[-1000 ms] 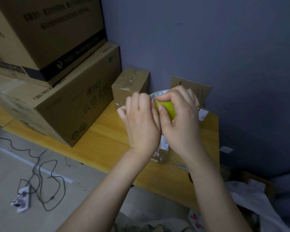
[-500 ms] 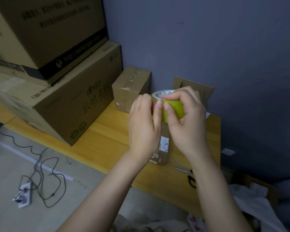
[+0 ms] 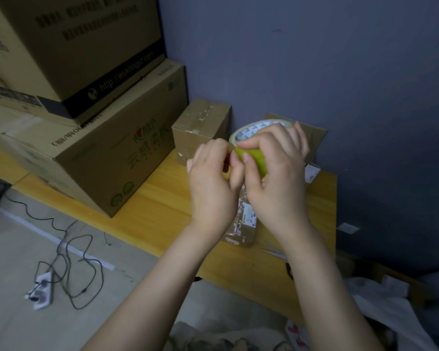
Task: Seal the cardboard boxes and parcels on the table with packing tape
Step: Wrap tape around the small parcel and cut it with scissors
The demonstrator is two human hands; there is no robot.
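Top box (image 3: 74, 46) sits on a wider bottom box (image 3: 107, 153) at the far left, and the bottom one stands on the table (image 3: 157, 206) with its near corner at the front edge. Below them, on the floor (image 3: 15, 249), lie a power strip (image 3: 39, 295) and a looped black cable (image 3: 86, 264). Just right of the stack a small box (image 3: 200, 127) stands against the wall (image 3: 340, 72), its top flaps closed under glossy tape.

Next comes the left hand (image 3: 213, 188), raised above the table with its fingers curled; thumb and fingertips pinch at the left rim of the roll (image 3: 254, 153) (whether a loose end sits between them cannot be told). The roll is yellow-green with a white printed core, held in the air, tilted, between both hands. Under the wrists a brown parcel (image 3: 241, 224) with a white label lies on the table, mostly hidden.

The right hand (image 3: 276, 183) is clamped on the roll, fingers wrapped over its top and thumb pressed on the outer face. Beside the right forearm, scissors (image 3: 273, 251) lie on the table, partly covered. Behind that hand a flat card (image 3: 317, 138) leans on the wall. At the lower right lies crumpled white sheeting (image 3: 390, 312).
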